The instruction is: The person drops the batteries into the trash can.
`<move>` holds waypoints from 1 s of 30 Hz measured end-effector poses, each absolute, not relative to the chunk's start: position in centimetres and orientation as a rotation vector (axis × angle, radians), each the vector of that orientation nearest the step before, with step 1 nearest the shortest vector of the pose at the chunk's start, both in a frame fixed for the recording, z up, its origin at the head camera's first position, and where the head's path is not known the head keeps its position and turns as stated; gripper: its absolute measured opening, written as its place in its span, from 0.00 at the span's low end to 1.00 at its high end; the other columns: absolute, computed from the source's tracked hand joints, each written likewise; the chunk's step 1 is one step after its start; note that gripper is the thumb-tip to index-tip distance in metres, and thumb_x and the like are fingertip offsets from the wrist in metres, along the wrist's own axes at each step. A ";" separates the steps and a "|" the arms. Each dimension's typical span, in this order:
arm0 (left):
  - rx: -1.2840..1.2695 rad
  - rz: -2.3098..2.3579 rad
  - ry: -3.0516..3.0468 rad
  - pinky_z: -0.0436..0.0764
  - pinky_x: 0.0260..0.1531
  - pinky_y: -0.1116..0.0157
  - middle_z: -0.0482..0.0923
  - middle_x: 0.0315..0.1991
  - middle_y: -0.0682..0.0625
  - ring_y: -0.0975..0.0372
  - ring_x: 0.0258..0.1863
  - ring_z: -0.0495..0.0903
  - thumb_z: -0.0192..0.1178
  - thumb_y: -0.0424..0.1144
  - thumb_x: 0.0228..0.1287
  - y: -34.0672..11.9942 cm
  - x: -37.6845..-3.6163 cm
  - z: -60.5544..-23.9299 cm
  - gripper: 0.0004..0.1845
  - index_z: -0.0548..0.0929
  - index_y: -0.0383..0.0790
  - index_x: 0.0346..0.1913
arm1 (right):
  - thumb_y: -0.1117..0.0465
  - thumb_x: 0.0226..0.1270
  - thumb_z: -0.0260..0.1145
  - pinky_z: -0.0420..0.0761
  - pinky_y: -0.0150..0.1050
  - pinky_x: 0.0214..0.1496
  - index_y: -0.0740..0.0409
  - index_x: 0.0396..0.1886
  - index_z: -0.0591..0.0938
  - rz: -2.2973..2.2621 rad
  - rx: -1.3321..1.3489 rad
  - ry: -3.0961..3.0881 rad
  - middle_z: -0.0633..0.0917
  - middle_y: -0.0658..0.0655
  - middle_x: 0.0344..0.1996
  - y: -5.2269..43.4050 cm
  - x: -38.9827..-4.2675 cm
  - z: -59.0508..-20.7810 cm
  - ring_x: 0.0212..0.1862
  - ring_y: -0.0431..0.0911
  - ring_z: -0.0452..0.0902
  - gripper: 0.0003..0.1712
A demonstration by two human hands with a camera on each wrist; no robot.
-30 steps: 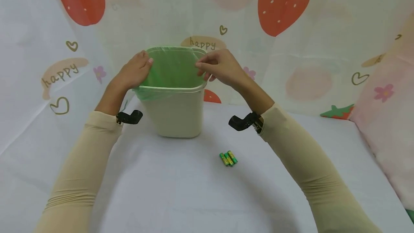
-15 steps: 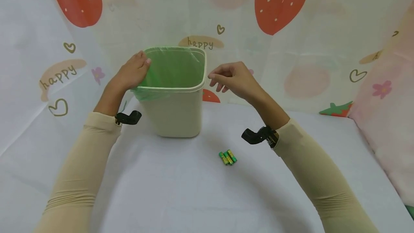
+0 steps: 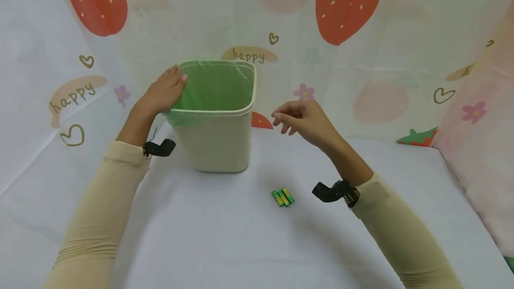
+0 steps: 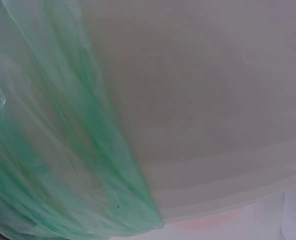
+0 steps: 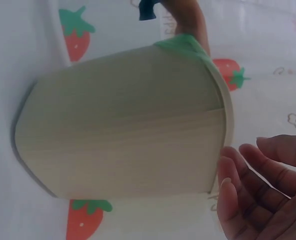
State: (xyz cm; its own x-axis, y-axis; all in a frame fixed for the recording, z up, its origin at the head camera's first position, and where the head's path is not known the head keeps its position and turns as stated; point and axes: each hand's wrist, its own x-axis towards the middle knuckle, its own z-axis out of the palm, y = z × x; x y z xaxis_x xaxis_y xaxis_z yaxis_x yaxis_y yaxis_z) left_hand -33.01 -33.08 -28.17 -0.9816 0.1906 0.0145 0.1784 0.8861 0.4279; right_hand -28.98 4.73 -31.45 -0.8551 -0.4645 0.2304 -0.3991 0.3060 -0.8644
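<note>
A cream trash can [image 3: 217, 142] stands upright on the table, a thin green trash bag [image 3: 217, 86] lining it. The bag folds over the rim on the left, as the left wrist view shows up close with the bag's overhang [image 4: 87, 150]. My left hand [image 3: 164, 90] grips the can's left rim through the bag. To the right of the can, my right hand [image 3: 307, 121] hovers with loosely curled fingers and nothing in them; the right wrist view shows its bare palm. Below it on the table lie three green and yellow batteries [image 3: 283, 197], side by side.
A white cloth covers the table [image 3: 225, 235]. Behind the can hangs a backdrop [image 3: 192, 17] printed with strawberries, hearts and "happy", close to the can's back. A pink-patterned side wall [image 3: 482, 155] borders the right.
My right hand has left the can's right rim and moved right and down, toward the front. The left hand stays on the left rim, and the batteries have not moved.
</note>
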 end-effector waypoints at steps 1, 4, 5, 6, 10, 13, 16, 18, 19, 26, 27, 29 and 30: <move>0.296 0.681 3.025 0.35 0.77 0.46 0.28 0.80 0.32 0.42 0.80 0.29 0.22 0.52 0.84 -33.1 -33.0 -28.1 0.36 0.38 0.25 0.78 | 0.53 0.73 0.68 0.85 0.40 0.38 0.57 0.45 0.89 -1.618 -0.815 2.485 0.89 0.58 0.37 4.9 -28.8 -31.7 0.35 0.56 0.84 0.12; 0.294 0.688 3.021 0.34 0.77 0.46 0.27 0.80 0.32 0.43 0.80 0.29 0.22 0.52 0.84 -33.2 -33.0 -28.1 0.36 0.37 0.24 0.78 | 0.53 0.73 0.68 0.85 0.40 0.38 0.56 0.45 0.89 -1.607 -0.806 2.480 0.89 0.55 0.37 5.3 -28.4 -32.7 0.34 0.52 0.84 0.13; 0.292 0.693 3.017 0.34 0.77 0.46 0.27 0.80 0.32 0.43 0.80 0.28 0.22 0.52 0.84 -33.2 -33.0 -28.1 0.36 0.37 0.25 0.78 | 0.53 0.74 0.68 0.85 0.40 0.38 0.56 0.45 0.88 -1.605 -0.802 2.474 0.89 0.54 0.37 5.4 -28.2 -33.0 0.34 0.52 0.84 0.12; 0.292 0.699 3.014 0.34 0.77 0.46 0.27 0.80 0.33 0.43 0.80 0.28 0.22 0.52 0.84 -33.2 -33.0 -28.2 0.36 0.37 0.25 0.78 | 0.53 0.73 0.68 0.85 0.41 0.37 0.56 0.45 0.88 -1.603 -0.796 2.468 0.89 0.54 0.36 5.5 -28.0 -33.3 0.34 0.51 0.84 0.12; 0.297 0.716 3.011 0.34 0.77 0.46 0.28 0.80 0.32 0.43 0.80 0.28 0.23 0.52 0.84 -33.1 -33.1 -28.3 0.37 0.38 0.24 0.78 | 0.54 0.73 0.68 0.85 0.44 0.39 0.56 0.45 0.88 -1.606 -0.771 2.444 0.89 0.54 0.36 6.0 -27.2 -34.4 0.33 0.52 0.84 0.11; 0.303 0.726 3.008 0.34 0.77 0.46 0.28 0.80 0.32 0.43 0.80 0.28 0.23 0.52 0.84 -33.1 -33.1 -28.3 0.36 0.38 0.24 0.78 | 0.54 0.73 0.68 0.85 0.48 0.40 0.55 0.45 0.88 -1.609 -0.753 2.440 0.89 0.54 0.37 6.3 -26.6 -35.1 0.33 0.52 0.84 0.11; 0.305 0.730 3.007 0.34 0.77 0.46 0.28 0.80 0.32 0.43 0.80 0.28 0.23 0.52 0.84 -33.1 -33.1 -28.3 0.37 0.38 0.24 0.78 | 0.52 0.73 0.68 0.85 0.47 0.39 0.53 0.45 0.88 -1.602 -0.732 2.446 0.89 0.54 0.37 6.7 -26.1 -35.8 0.34 0.52 0.84 0.11; 0.309 0.727 3.010 0.34 0.77 0.47 0.28 0.80 0.32 0.43 0.80 0.28 0.23 0.52 0.84 -33.2 -33.1 -28.3 0.36 0.39 0.24 0.78 | 0.51 0.73 0.68 0.85 0.45 0.39 0.52 0.45 0.88 -1.595 -0.714 2.450 0.89 0.53 0.37 7.0 -25.7 -36.3 0.34 0.52 0.84 0.11; 0.311 0.727 3.011 0.34 0.77 0.47 0.28 0.80 0.32 0.43 0.80 0.28 0.23 0.52 0.84 -33.2 -33.1 -28.3 0.36 0.38 0.24 0.78 | 0.51 0.72 0.68 0.85 0.44 0.39 0.52 0.45 0.89 -1.594 -0.705 2.450 0.89 0.54 0.37 7.1 -25.6 -36.6 0.34 0.52 0.84 0.11; 0.318 0.712 3.011 0.34 0.77 0.47 0.27 0.80 0.31 0.42 0.80 0.29 0.23 0.51 0.84 -33.3 -33.2 -28.3 0.36 0.36 0.23 0.78 | 0.52 0.72 0.69 0.85 0.40 0.38 0.54 0.45 0.89 -1.576 -0.652 2.456 0.89 0.55 0.36 8.1 -24.9 -39.0 0.34 0.51 0.84 0.11; 0.319 0.710 3.011 0.34 0.77 0.48 0.27 0.80 0.31 0.42 0.80 0.28 0.22 0.51 0.84 -33.3 -33.2 -28.3 0.36 0.36 0.23 0.77 | 0.53 0.72 0.69 0.85 0.40 0.38 0.54 0.45 0.89 -1.578 -0.642 2.456 0.89 0.55 0.36 8.2 -24.8 -39.3 0.34 0.51 0.84 0.11; 0.318 0.710 3.012 0.34 0.77 0.48 0.27 0.80 0.31 0.42 0.80 0.29 0.23 0.51 0.84 -33.3 -33.2 -28.3 0.36 0.36 0.23 0.77 | 0.52 0.72 0.69 0.85 0.40 0.38 0.54 0.45 0.89 -1.575 -0.621 2.460 0.89 0.55 0.36 8.3 -24.6 -39.9 0.34 0.51 0.85 0.11; 0.319 0.706 3.018 0.35 0.77 0.48 0.28 0.80 0.30 0.42 0.80 0.29 0.23 0.50 0.84 -33.3 -33.2 -28.3 0.36 0.37 0.23 0.78 | 0.53 0.72 0.69 0.85 0.40 0.38 0.54 0.45 0.89 -1.579 -0.610 2.458 0.89 0.55 0.36 8.4 -24.5 -40.1 0.34 0.51 0.85 0.11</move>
State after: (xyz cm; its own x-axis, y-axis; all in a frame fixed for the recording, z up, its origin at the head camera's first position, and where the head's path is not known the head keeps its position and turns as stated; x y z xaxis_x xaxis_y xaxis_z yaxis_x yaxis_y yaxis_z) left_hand -33.23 -33.32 -28.35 -0.9787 0.2041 0.0212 0.1923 0.8764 0.4415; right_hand -24.51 8.41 -40.15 -0.9047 -0.4174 0.0858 -0.2516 0.3608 -0.8981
